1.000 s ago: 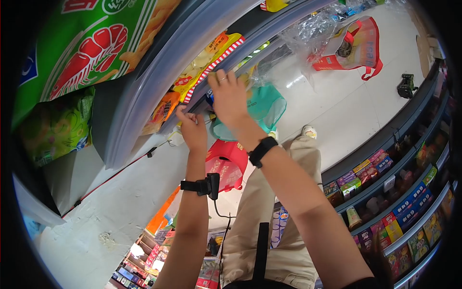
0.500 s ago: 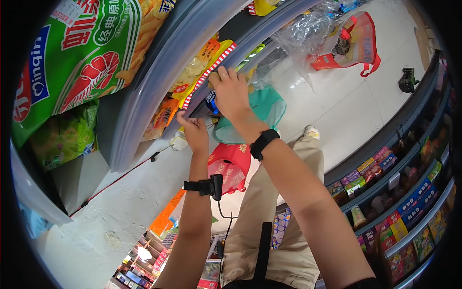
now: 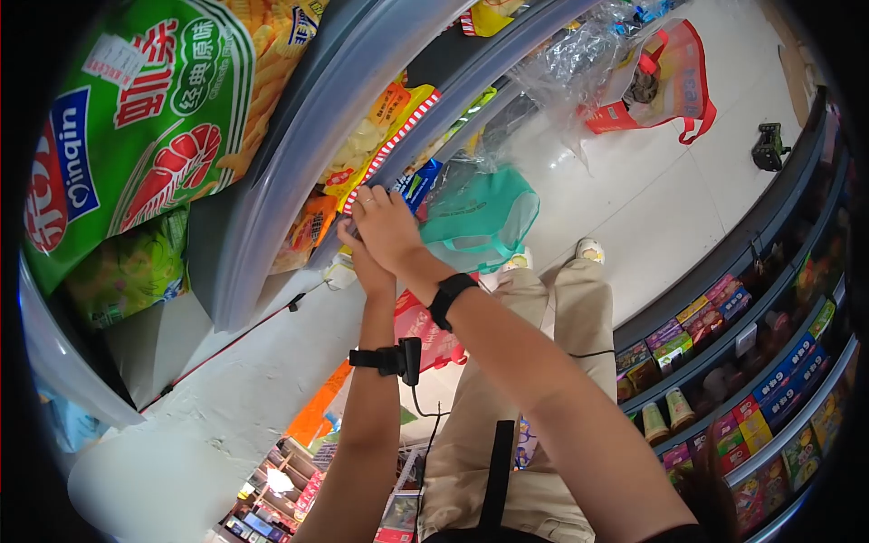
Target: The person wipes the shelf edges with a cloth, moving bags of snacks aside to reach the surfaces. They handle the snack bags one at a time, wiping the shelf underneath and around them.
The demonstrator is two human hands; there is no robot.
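My right hand (image 3: 387,231), with a ring and a black wristband, lies over my left hand (image 3: 355,262) at the lower end of a grey shelf rail (image 3: 299,136). Its fingers curl against the rail just below a yellow snack bag with a red-and-white striped edge (image 3: 391,136). A blue packet (image 3: 418,181) shows right beside the fingers. My left hand is mostly hidden behind the right one, and a black strap with a small device (image 3: 391,359) sits on its wrist. I cannot tell what either hand grips.
A big green prawn-cracker bag (image 3: 154,127) fills the upper left, with an orange packet (image 3: 303,231) under the rail. A teal bag (image 3: 480,213) hangs by the hands. A red bag (image 3: 665,81) and clear plastic (image 3: 579,63) lie on the floor. Stocked shelves (image 3: 724,317) curve along the right.
My right hand has slid down and left along the rail and now covers my left hand. The blue packet, earlier under the right hand, is now uncovered.
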